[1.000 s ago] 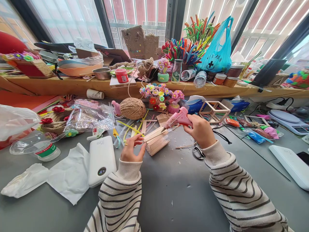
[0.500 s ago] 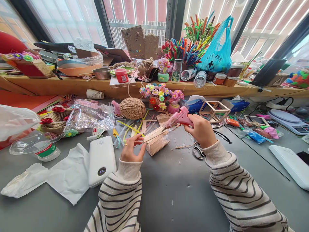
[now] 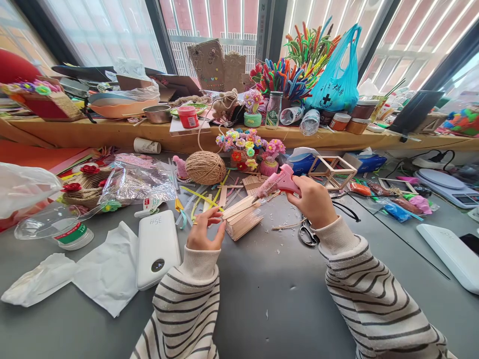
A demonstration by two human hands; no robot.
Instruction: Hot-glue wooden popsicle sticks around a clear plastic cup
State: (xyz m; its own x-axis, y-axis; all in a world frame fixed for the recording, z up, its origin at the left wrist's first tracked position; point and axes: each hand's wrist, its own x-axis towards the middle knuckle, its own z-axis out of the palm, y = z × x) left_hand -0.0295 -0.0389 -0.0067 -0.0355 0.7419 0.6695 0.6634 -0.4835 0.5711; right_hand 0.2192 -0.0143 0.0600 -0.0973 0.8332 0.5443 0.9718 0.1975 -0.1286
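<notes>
A small box made of wooden craft sticks [image 3: 244,219] lies on the grey table between my hands. At its left end are the thumb and fingers of my left hand [image 3: 205,228], curled around the corner and steadying it. My right hand [image 3: 311,198] is closed around the handle of a pink hot glue gun [image 3: 276,182]. The gun's nozzle points down and left, at the top of the box near its far right edge. Whether the nozzle touches the wood is too small to tell.
Scissors [image 3: 307,234] lie beneath my right wrist. A white power bank [image 3: 158,249] and crumpled tissue [image 3: 110,267] lie left. Behind the box are a twine ball [image 3: 205,167], loose sticks and strips. A wooden stick frame [image 3: 333,173] stands back right; a black cable [image 3: 400,234] crosses the right side.
The glue gun and my right hand have shifted very slightly to the right. My left hand and the stick box have stayed in place.
</notes>
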